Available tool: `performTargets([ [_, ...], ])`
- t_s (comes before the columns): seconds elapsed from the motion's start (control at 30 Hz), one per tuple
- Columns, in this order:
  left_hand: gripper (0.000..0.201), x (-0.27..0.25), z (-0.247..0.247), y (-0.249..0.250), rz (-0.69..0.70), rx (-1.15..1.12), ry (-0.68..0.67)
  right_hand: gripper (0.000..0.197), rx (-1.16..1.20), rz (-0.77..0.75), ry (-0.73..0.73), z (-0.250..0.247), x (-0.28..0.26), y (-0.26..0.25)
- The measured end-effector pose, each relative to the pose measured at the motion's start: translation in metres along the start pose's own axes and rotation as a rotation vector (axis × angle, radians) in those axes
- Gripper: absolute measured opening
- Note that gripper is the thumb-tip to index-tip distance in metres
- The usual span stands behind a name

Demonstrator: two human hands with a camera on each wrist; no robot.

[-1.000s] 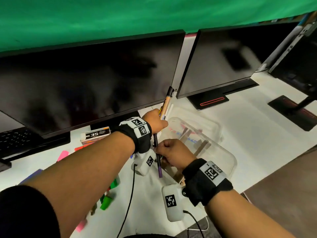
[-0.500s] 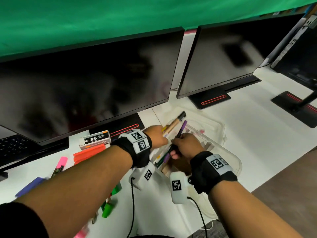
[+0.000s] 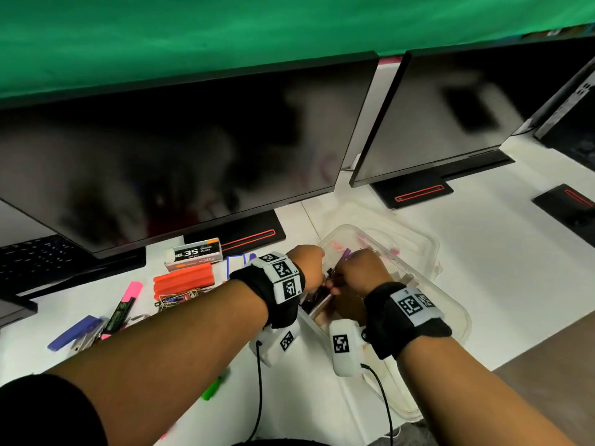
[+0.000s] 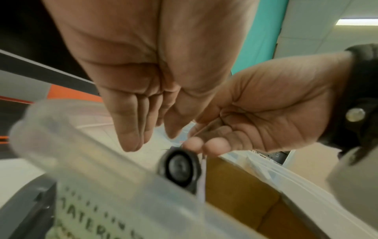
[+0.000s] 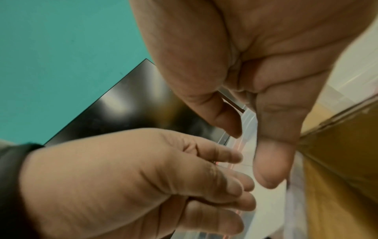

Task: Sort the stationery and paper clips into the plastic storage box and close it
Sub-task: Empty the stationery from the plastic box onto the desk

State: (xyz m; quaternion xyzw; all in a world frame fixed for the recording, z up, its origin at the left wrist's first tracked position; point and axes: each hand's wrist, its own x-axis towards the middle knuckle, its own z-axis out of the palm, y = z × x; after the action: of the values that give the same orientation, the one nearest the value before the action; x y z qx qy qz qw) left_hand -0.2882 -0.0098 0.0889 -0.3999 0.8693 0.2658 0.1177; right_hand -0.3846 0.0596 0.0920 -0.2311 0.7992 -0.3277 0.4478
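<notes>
The clear plastic storage box point(image 3: 429, 244) stands open on the white desk, with several pens lying in it. Both my hands are down inside it. My left hand point(image 3: 307, 262) hangs with straight fingers point(image 4: 131, 137) and holds nothing. Beside it, my right hand point(image 3: 360, 272) has its fingers curled on a thin purple pen point(image 3: 346, 252), whose far end sticks up between the hands. In the left wrist view the pen's pale shaft point(image 4: 201, 177) runs down from those fingertips, next to a black marker end point(image 4: 180, 168). The right thumb point(image 5: 272, 161) stands apart from the index finger.
Left of the box lie a staples packet point(image 3: 196, 252), an orange block point(image 3: 183, 281), loose paper clips point(image 3: 178, 299), a pink highlighter point(image 3: 125, 304), a blue stapler point(image 3: 74, 331) and a green marker point(image 3: 214, 386). Monitors point(image 3: 193, 149) stand close behind. The desk edge runs front right.
Both hands have dropped from above the box into it. The tan pen has left my left hand, which now hangs open. The purple pen has come lower with my right hand.
</notes>
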Motion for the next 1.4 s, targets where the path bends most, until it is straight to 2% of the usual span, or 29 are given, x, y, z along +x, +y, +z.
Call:
performTargets([
  [0.1, 0.052, -0.005, 0.0, -0.003, 0.046, -0.004, -0.021, 0.011, -0.021, 0.02, -0.033, -0.001, 0.001, -0.001],
  [0.3, 0.038, -0.026, -0.006, -0.031, 0.125, -0.134, 0.035, 0.009, -0.067, -0.041, -0.042, 0.005, -0.004, 0.002],
  [0.4, 0.026, -0.042, -0.009, -0.049, 0.151, -0.062, 0.116, 0.01, -0.342, -0.139, -0.132, 0.013, -0.014, -0.005],
  [0.5, 0.025, -0.054, -0.007, -0.07, 0.135, -0.061, 0.143, 0.019, -0.648, -0.193, -0.187, 0.02, -0.022, -0.01],
  [0.6, 0.029, -0.069, -0.003, -0.097, 0.072, -0.098, 0.103, 0.022, -0.684, -0.256, -0.148, 0.026, -0.033, -0.012],
  [0.7, 0.029, -0.089, 0.004, -0.136, -0.035, -0.108, 0.07, 0.017, -0.514, -0.397, -0.074, 0.045, -0.048, -0.019],
  [0.77, 0.03, -0.102, 0.009, -0.159, -0.116, -0.143, 0.055, 0.017, -0.469, -0.448, -0.092, 0.063, -0.054, -0.027],
  [0.83, 0.029, -0.117, 0.012, -0.183, -0.182, -0.15, 0.068, 0.012, -0.509, -0.49, -0.132, 0.089, -0.055, -0.032],
  [0.9, 0.025, -0.133, 0.015, -0.205, -0.233, -0.138, 0.09, 0.015, -0.601, -0.512, -0.178, 0.117, -0.053, -0.03],
  [1.03, 0.028, -0.17, 0.029, -0.254, -0.379, -0.153, 0.083, 0.022, -0.854, -0.465, -0.268, 0.165, -0.04, -0.003],
  [1.13, 0.029, -0.195, 0.04, -0.28, -0.506, -0.146, 0.087, 0.036, -0.969, -0.403, -0.258, 0.187, -0.036, 0.014],
  [1.3, 0.028, -0.217, 0.056, -0.302, -0.586, -0.165, 0.082, 0.052, -0.868, -0.289, -0.172, 0.216, -0.03, 0.028],
  [1.4, 0.029, -0.22, 0.06, -0.306, -0.603, -0.158, 0.107, 0.061, -0.783, -0.314, -0.138, 0.227, -0.028, 0.032],
])
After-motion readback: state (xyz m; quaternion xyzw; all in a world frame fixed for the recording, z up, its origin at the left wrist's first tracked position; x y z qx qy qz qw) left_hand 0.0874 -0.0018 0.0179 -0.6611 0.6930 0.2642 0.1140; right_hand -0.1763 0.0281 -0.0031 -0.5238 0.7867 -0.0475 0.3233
